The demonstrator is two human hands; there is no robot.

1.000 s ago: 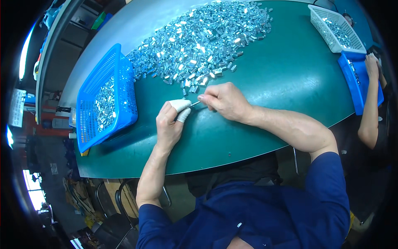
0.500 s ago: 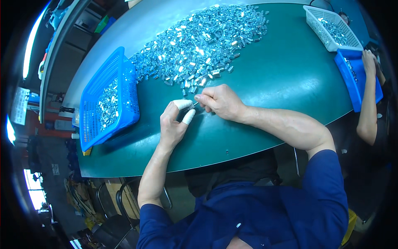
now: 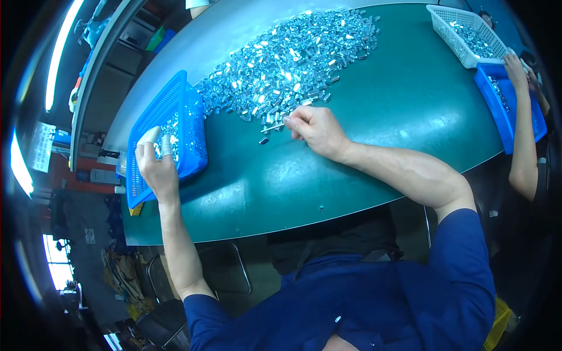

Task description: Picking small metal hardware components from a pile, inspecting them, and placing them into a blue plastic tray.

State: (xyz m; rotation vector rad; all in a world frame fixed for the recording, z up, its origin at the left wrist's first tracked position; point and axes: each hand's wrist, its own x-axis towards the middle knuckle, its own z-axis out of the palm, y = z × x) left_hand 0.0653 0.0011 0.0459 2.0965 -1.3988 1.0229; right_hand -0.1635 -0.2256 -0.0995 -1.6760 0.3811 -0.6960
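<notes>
My left hand (image 3: 156, 164) hovers over the blue mesh basket (image 3: 182, 111) at the table's left edge, fingers spread, with white finger cots on two fingertips. Several small shiny metal parts (image 3: 170, 127) lie inside the basket. My right hand (image 3: 314, 128) rests at the near edge of a large heap of shiny metal parts (image 3: 293, 58) on the green table (image 3: 374, 117), its fingers curled around a few pieces; what exactly it pinches is hidden by the fingers.
At the far right, another person's arm (image 3: 524, 134) reaches over a blue tray (image 3: 497, 105), beside a white mesh basket (image 3: 462, 35) of parts. A chair frame (image 3: 234, 275) and cluttered floor lie below the table's near edge.
My left hand has left my right hand at the table's middle and swung left over the blue basket, opening. My right hand moved slightly up to the heap's edge.
</notes>
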